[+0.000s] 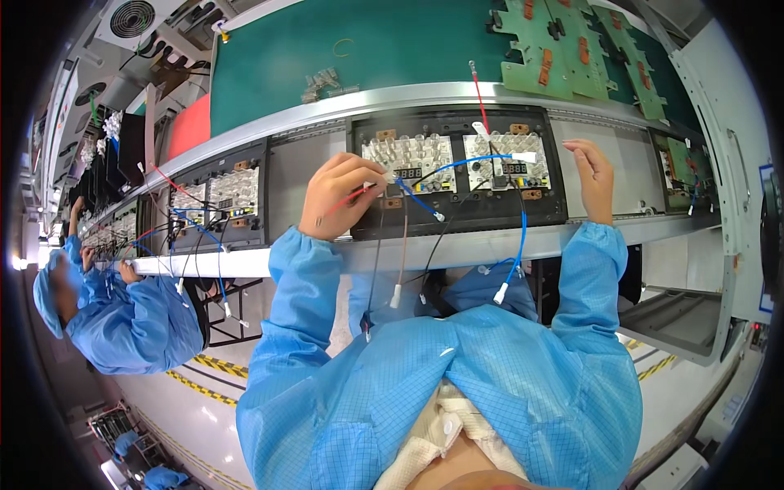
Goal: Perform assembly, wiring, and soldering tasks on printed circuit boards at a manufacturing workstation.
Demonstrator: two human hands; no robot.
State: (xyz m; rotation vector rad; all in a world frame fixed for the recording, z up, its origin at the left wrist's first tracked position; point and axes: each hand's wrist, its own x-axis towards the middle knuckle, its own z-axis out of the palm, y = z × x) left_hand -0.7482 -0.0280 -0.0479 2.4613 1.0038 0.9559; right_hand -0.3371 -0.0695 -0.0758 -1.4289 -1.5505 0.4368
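Note:
A black tray (457, 214) in front of me holds two circuit boards side by side: a left board (445, 175) and a right board (535, 167). Clear, bulb-like parts cover their upper halves, and each bears a small digit display. My left hand (343, 196) is closed in a pinch at the left board's left edge, with a red wire (356, 196) running through its fingers. Its fingertips partly hide what they touch. Right of the tray, my right hand (594, 175) is raised with fingers loosely bent and apart, holding nothing. A blue wire (457, 163) with a white connector crosses both boards.
Several wires with white connectors, including a blue wire (523, 229), hang over the metal rail (457, 238). Behind lie a green mat (425, 61), loose clear parts (322, 84) and green panels (563, 49). More trays stand along the rail. A co-worker (131, 318) works at left.

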